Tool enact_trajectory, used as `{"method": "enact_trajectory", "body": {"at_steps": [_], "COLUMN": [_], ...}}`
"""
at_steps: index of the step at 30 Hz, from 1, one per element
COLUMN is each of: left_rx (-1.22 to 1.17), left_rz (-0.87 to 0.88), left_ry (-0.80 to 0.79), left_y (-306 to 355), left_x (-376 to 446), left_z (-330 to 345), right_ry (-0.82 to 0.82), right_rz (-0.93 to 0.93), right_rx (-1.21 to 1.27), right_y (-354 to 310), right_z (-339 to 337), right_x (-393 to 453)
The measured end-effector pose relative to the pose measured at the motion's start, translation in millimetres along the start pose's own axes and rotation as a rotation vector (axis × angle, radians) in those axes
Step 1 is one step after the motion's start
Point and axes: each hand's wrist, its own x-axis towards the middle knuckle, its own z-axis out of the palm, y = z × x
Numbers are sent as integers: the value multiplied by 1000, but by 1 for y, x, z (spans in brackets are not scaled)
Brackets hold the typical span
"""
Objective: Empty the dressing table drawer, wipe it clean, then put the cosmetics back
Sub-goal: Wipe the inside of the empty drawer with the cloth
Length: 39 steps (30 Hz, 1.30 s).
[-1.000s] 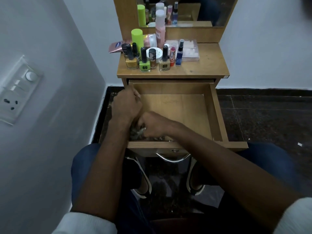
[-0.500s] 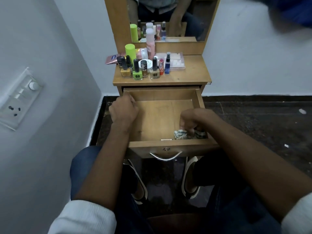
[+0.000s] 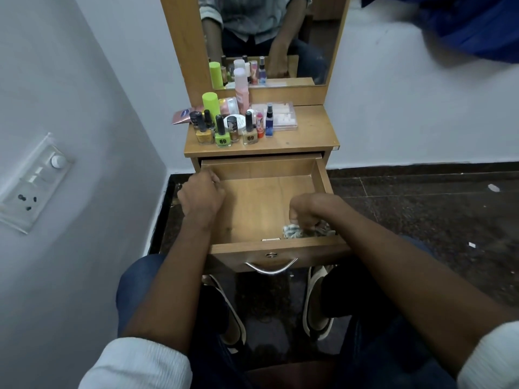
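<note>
The wooden drawer (image 3: 323, 175) of the dressing table is pulled out, its bottom bare apart from the cloth. My right hand (image 3: 306, 210) is shut on a crumpled striped cloth (image 3: 293, 231), pressed into the front right corner of the drawer. My left hand (image 3: 200, 193) grips the drawer's left wall near the back. The cosmetics (image 3: 224, 130) stand on the tabletop (image 3: 309, 136): nail polish bottles, a green tube, a pink bottle, a small blue spray and a clear plastic box (image 3: 280, 116).
A mirror (image 3: 269, 37) rises behind the tabletop. A white wall with a switch panel (image 3: 33, 181) runs close on the left. My knees and shoes (image 3: 317, 301) are under the drawer, on dark stone floor (image 3: 421, 206). A metal handle (image 3: 271, 268) curves on the drawer front.
My right hand has carried the cloth from the front left of the drawer across to the front right corner. My left hand stays on the left wall. The camera has tilted up.
</note>
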Motion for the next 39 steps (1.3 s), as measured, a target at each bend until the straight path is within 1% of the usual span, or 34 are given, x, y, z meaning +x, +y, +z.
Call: {"method": "enact_trajectory", "body": {"at_steps": [2, 4, 7, 10, 12, 17, 19, 21, 23, 24, 27, 30, 31, 34, 39], "left_rx": [-11, -18, -23, -35, -40, -114, -132, -152, -164, -165, -155, -157, -160, -136, -121], "left_rz": [-2, -1, 0, 0, 11, -40, -53, -68, -80, -84, -84, -77, -73, -58, -67], "left_ry": [2, 6, 1, -6, 0, 26, 31, 37, 43, 43, 21, 6, 3, -14, -35], "left_y": [-2, -4, -5, -7, -8, -9, -10, -11, -10, -10, -9, -9, -9, -6, -3], "left_x": [1, 3, 5, 6, 7, 14, 16, 16, 16, 16, 16, 15, 15, 11, 7], "left_z": [3, 5, 5, 6, 6, 9, 10, 11, 11, 10, 7, 5, 4, 0, -5], "right_ry": [68, 186, 460, 697, 752, 683, 653, 593, 533, 509, 407, 211, 176, 142, 44], "right_rz": [23, 48, 118, 171, 180, 114, 21, -131, -292, -338, -377, -470, -495, -484, -287], "right_rx": [55, 105, 205, 189, 247, 471, 536, 563, 536, 519, 406, 337, 341, 352, 264], "right_y": [1, 4, 11, 9, 0, -43, -64, -87, -106, -112, -112, -113, -115, -113, -67], "right_z": [0, -1, -3, -4, -8, -22, -21, -14, -8, -9, -10, 1, 6, 7, 0], "right_x": [4, 9, 21, 36, 48, 68, 74, 80, 82, 78, 67, 49, 44, 37, 29]}}
